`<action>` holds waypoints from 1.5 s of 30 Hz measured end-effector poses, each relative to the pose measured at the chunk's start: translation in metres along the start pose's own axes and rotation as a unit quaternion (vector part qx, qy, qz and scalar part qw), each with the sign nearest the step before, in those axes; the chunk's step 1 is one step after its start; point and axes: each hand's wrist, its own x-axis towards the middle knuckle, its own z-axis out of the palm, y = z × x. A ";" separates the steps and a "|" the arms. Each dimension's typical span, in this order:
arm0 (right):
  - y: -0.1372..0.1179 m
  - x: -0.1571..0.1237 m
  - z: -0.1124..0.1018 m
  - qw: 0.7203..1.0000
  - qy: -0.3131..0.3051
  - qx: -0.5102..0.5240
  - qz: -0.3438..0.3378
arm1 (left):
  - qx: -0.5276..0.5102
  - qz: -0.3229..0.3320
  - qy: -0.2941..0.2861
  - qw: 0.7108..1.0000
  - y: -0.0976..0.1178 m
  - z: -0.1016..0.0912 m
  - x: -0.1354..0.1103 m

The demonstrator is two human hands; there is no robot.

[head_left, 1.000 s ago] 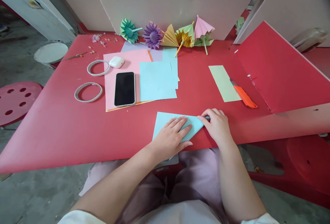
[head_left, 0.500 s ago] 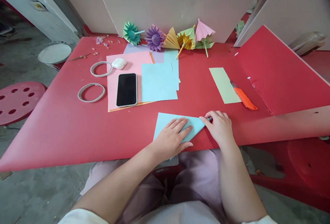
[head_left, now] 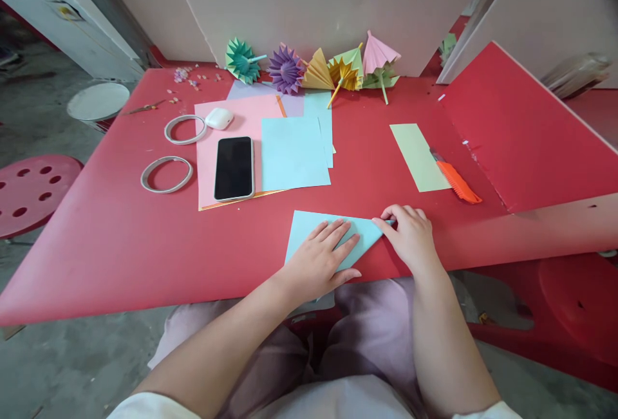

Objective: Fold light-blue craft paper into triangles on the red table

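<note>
A light blue sheet of paper [head_left: 306,229], folded to a point at its right end, lies at the table's front edge. My left hand [head_left: 321,255] rests flat on it with fingers spread, covering its lower middle. At the narrow right tip, my right hand [head_left: 408,232] pinches the paper between thumb and fingers. Beyond my hands, a square light blue sheet [head_left: 297,154] lies partly over pink paper [head_left: 241,108]. A black-screened phone [head_left: 234,168] sits on the pink paper.
Two rolls of tape [head_left: 167,174] are at the left, near a white earbud case [head_left: 219,118]. An orange utility knife [head_left: 458,182] touches a pale green paper strip [head_left: 418,158] on the right. Folded paper umbrellas [head_left: 286,69] line the back. A red board [head_left: 531,136] leans at the right.
Both hands keep their places on the folded paper, with hardly any movement. The whole view has shifted slightly.
</note>
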 end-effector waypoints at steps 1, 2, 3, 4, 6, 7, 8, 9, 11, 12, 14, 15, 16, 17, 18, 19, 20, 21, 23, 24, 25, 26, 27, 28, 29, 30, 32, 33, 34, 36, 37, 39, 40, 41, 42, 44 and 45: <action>0.000 0.000 0.000 1.000 0.001 0.002 -0.003 | -0.001 0.000 0.001 1.000 0.000 0.000 0.000; 0.000 0.000 0.000 1.000 0.003 0.004 -0.005 | -0.002 -0.001 0.002 1.000 0.000 -0.001 0.000; 0.001 0.000 0.000 1.000 0.004 0.006 -0.007 | -0.002 -0.001 0.004 1.000 0.000 -0.001 0.001; 0.001 0.000 0.000 1.000 0.005 0.008 -0.007 | -0.002 -0.001 0.005 1.000 0.000 -0.001 0.001; 0.001 0.000 0.000 1.000 0.004 0.009 -0.007 | -0.002 -0.001 0.005 1.000 0.000 0.000 0.001; 0.001 0.000 0.000 1.000 0.003 0.009 -0.007 | -0.002 -0.002 0.005 1.000 0.000 0.000 0.001; 0.001 0.000 0.000 1.000 0.002 0.008 -0.006 | -0.002 -0.001 0.005 1.000 0.000 0.000 0.001; 0.001 0.001 0.000 1.000 0.000 0.007 -0.006 | -0.002 -0.001 0.004 1.000 0.000 0.000 0.001; 0.002 0.001 0.000 1.000 -0.003 0.009 -0.005 | -0.002 -0.002 0.003 1.000 0.000 0.000 0.001; 0.002 0.001 0.000 1.000 -0.005 0.011 -0.005 | -0.002 -0.002 0.002 1.000 0.000 0.000 0.001; 0.004 0.001 0.000 1.000 -0.006 0.017 -0.005 | -0.002 -0.003 -0.001 1.000 0.000 0.000 0.001; 0.005 0.001 0.000 1.000 -0.004 0.020 -0.005 | -0.002 -0.003 -0.002 1.000 0.000 0.000 0.000; 0.005 0.001 0.001 1.000 -0.002 0.022 -0.006 | -0.002 -0.004 -0.003 1.000 0.000 0.000 0.000; 0.006 0.001 0.001 1.000 0.001 0.024 -0.008 | -0.002 -0.005 -0.003 1.000 0.001 -0.001 0.000; 0.006 0.001 0.001 1.000 0.004 0.026 -0.011 | -0.003 -0.006 -0.002 1.000 0.001 -0.001 0.000; 0.007 0.001 0.001 0.999 0.006 0.028 -0.014 | -0.004 -0.006 -0.001 1.000 0.000 -0.001 0.000; 0.007 0.001 0.001 0.999 0.007 0.029 -0.015 | -0.006 -0.006 0.000 1.000 0.000 -0.001 0.000; 0.007 0.001 0.002 0.999 0.008 0.028 -0.016 | -0.008 -0.005 0.001 1.000 0.000 -0.001 0.000; 0.007 0.001 0.002 1.000 0.008 0.024 -0.014 | -0.009 -0.005 0.000 1.000 0.000 0.000 0.000; 0.006 0.001 0.002 1.000 0.008 0.023 -0.014 | -0.009 -0.005 0.000 1.000 0.000 0.000 0.000; 0.006 0.001 0.002 1.000 0.009 0.022 -0.014 | -0.009 -0.005 0.001 1.000 0.000 0.000 0.000; 0.006 0.001 0.002 1.000 0.010 0.022 -0.016 | -0.009 -0.004 0.002 1.000 0.000 0.001 0.000; 0.006 0.001 0.002 1.000 0.011 0.022 -0.017 | -0.009 -0.003 0.005 1.000 -0.001 0.001 0.000; 0.006 0.001 0.002 1.000 0.012 0.022 -0.018 | -0.009 -0.002 0.007 1.000 -0.001 0.001 0.000; 0.006 0.001 0.003 1.000 0.012 0.021 -0.018 | -0.010 -0.002 0.009 1.000 -0.001 0.002 0.000; 0.006 0.001 0.003 1.000 0.012 0.020 -0.017 | -0.010 -0.001 0.010 1.000 -0.001 0.002 0.001; 0.006 0.001 0.003 1.000 0.011 0.019 -0.013 | -0.008 -0.001 0.009 1.000 -0.001 0.002 0.001; 0.006 0.002 0.003 1.000 0.009 0.018 -0.010 | -0.007 -0.002 0.008 1.000 -0.001 0.002 0.001; 0.006 0.002 0.003 1.000 0.007 0.017 -0.007 | -0.006 -0.002 0.007 1.000 -0.001 0.002 0.001; 0.005 0.002 0.003 1.000 0.003 0.016 0.000 | -0.004 -0.003 0.005 1.000 0.000 0.002 0.001; 0.005 0.002 0.002 1.000 0.002 0.016 0.001 | -0.003 -0.003 0.005 1.000 0.000 0.002 0.001; 0.005 0.002 0.002 1.000 0.001 0.018 0.002 | -0.003 -0.003 0.009 1.000 0.000 0.002 0.001; 0.004 0.002 0.002 1.000 0.001 0.018 0.002 | -0.004 -0.002 0.011 1.000 0.000 0.003 0.001; 0.004 0.003 0.003 1.000 0.001 0.018 0.003 | -0.004 -0.002 0.013 1.000 0.000 0.003 0.001; 0.004 0.003 0.003 1.000 0.001 0.016 0.005 | -0.004 -0.002 0.015 1.000 0.000 0.003 0.001; 0.003 0.003 0.003 1.000 0.000 0.013 0.008 | -0.004 -0.003 0.015 1.000 0.000 0.003 0.001; 0.003 0.003 0.003 1.000 0.001 0.013 0.008 | -0.004 -0.003 0.014 1.000 0.000 0.003 0.001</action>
